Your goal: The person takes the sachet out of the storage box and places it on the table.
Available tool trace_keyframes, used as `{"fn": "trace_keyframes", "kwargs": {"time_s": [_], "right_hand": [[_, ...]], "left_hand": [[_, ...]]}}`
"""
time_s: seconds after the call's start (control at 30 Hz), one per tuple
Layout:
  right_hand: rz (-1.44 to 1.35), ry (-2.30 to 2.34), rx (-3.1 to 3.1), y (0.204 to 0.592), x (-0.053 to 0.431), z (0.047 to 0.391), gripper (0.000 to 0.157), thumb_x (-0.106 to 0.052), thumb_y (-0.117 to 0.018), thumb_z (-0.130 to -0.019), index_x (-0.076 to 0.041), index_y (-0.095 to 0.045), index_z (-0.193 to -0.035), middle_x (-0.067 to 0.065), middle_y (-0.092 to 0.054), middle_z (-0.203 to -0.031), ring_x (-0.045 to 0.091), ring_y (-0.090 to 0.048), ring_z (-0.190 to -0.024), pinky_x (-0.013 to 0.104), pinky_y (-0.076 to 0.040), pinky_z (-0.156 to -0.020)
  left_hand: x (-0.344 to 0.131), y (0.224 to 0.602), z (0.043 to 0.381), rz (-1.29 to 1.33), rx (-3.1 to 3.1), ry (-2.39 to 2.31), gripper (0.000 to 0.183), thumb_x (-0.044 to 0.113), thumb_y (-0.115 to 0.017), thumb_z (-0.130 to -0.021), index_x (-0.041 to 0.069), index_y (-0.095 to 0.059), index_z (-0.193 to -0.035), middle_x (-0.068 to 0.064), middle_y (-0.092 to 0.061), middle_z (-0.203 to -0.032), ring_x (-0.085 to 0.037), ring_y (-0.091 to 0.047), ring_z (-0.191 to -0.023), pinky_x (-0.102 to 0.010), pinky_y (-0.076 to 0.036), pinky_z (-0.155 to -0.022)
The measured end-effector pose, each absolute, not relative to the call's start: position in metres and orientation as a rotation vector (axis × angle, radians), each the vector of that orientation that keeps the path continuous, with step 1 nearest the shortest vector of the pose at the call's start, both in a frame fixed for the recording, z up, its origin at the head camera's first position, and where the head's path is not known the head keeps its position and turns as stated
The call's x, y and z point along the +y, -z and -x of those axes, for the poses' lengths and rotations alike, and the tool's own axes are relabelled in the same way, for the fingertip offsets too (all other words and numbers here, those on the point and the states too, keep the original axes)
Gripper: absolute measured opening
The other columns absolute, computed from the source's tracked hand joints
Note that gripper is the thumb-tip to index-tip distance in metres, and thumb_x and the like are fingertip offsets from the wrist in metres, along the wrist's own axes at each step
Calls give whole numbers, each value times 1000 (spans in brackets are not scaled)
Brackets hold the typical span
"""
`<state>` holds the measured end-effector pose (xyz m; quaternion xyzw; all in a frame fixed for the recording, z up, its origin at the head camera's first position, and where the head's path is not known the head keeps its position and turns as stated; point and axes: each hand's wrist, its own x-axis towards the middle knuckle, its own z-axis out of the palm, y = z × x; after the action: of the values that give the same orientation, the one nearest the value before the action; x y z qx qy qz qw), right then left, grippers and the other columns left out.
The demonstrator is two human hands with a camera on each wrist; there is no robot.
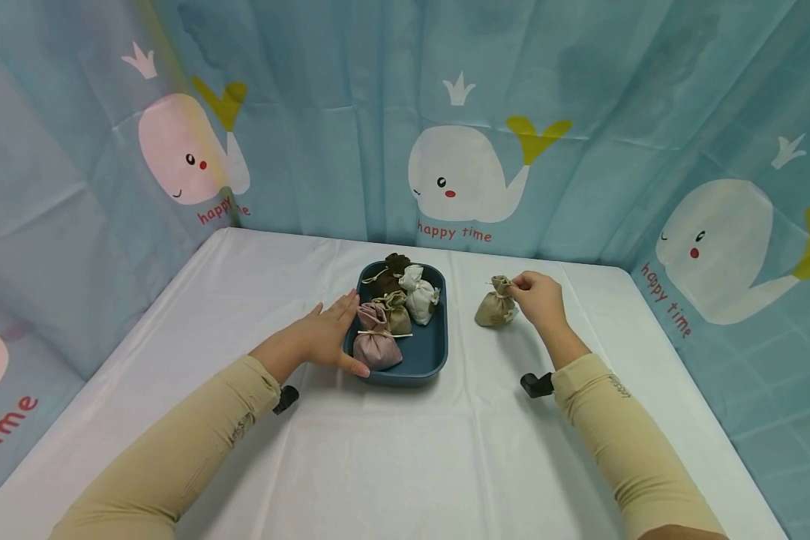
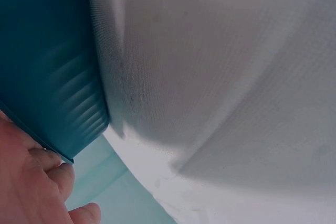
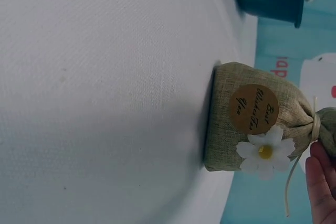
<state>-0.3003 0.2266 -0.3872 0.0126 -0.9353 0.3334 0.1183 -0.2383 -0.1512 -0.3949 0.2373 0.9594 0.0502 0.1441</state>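
Note:
A khaki drawstring pouch (image 1: 496,306) is upright to the right of the blue tray (image 1: 432,358). My right hand (image 1: 542,298) pinches it by the tied neck. In the right wrist view the same pouch (image 3: 247,80) shows a round brown sticker and a white flower; its base is at the white cloth. My left hand (image 1: 324,335) rests along the tray's left rim with fingers extended and thumb at the near corner. Inside the tray sit a pink pouch (image 1: 376,351), a second khaki pouch (image 1: 397,319), a white pouch (image 1: 420,298) and a dark brown pouch (image 1: 386,282).
A white cloth (image 1: 391,457) covers the table. Behind it and at both sides hangs a blue curtain (image 1: 317,165) printed with whales. Black wrist camera mounts (image 1: 536,385) stick out by both sleeves.

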Motion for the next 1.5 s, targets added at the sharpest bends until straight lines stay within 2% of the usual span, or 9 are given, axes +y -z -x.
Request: {"fn": "trace_keyframes", "kwargs": {"time_s": [0.37, 0.57, 0.83, 1.3, 1.5], "right_hand": [[22, -1057, -2772, 384, 233, 302, 29, -24, -65, -85, -6, -66, -108, 15, -66, -103, 28, -59, -97, 40, -49, -77], [9, -1107, -2766, 380, 233, 300, 32, -26, -66, -85, -5, -65, -110, 15, -65, -105, 29, -59, -99, 41, -49, -79], [-19, -1145, -2732, 370, 232, 297, 34, -27, -67, -84, -5, -65, -111, 15, -64, -109, 29, -58, -101, 42, -48, -81], [-54, -1140, -2686, 361, 234, 296, 38, -33, -66, -84, -9, -64, -114, 11, -64, -110, 27, -58, -103, 41, -47, -84], [-92, -1269, -2638, 350, 223, 290, 41, -35, -67, -83, -9, -65, -114, 10, -64, -111, 23, -59, -102, 38, -48, -85]], "left_hand": [[-151, 393, 237, -679, 2769, -153, 135, 86, -50, -55, 3, 4, -146, -11, 10, -153, -25, 2, -140, -57, -7, -107], [-151, 394, 237, -682, 2766, -164, 135, 86, -50, -55, 3, 6, -146, -11, 10, -153, -25, 2, -140, -57, -7, -106], [-151, 394, 237, -687, 2770, -164, 139, 91, -43, -50, 2, 4, -146, -11, 10, -153, -25, 1, -140, -57, -9, -107], [-151, 394, 238, -688, 2770, -170, 135, 86, -50, -55, 2, 4, -146, -12, 10, -153, -25, 1, -140, -57, -8, -106], [-151, 395, 238, -687, 2772, -162, 137, 89, -46, -52, 3, 4, -146, -11, 10, -153, -24, 2, -140, -57, -8, -107]]}}
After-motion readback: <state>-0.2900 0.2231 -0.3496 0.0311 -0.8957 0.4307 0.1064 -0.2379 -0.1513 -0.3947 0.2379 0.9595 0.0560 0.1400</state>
